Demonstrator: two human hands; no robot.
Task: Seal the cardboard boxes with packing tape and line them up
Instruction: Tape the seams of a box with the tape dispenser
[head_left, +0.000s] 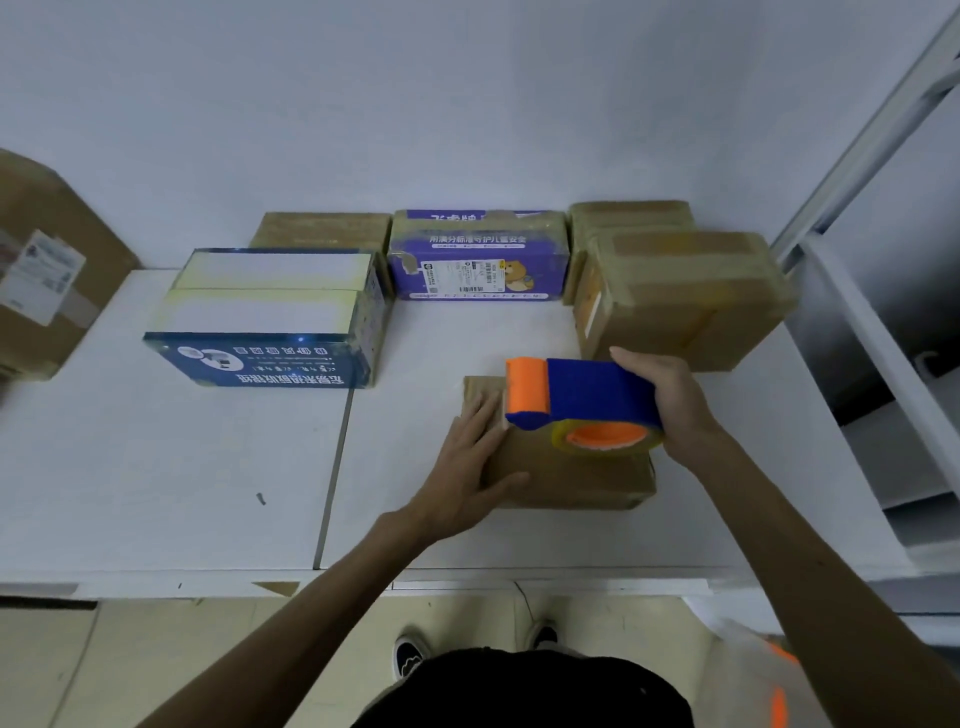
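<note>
The cardboard box (571, 478) being worked on is lying flat on the white table (182, 467), just right of the frame's centre, a small, low brown carton partly covered by both hands. The left hand (467, 457) is pressing down on the box's left end, fingers straight and close together on the top face, thumb splayed along the near edge. The right hand (670, 395) is gripping the rear of a blue tape dispenser (587, 395), fingers curled round it. The dispenser is hovering over or touching the box top; which one I cannot tell. Its orange roller (525, 387) is pointing left, just beside the left fingertips, and its tape roll (602, 439) with an orange core is facing the camera.

Other boxes are sitting further up the frame, along the pale wall. A blue and white box (270, 317) is standing left of centre, with a brown box (322, 231) behind it. A purple printed box (475, 260) wrapped in clear tape is sitting at centre. To its right a taped brown box (685, 296) is standing in front of another brown box (628, 213). A large carton (47, 260) with a label is showing at the left edge. White shelving (883, 415) is running down the right side.
</note>
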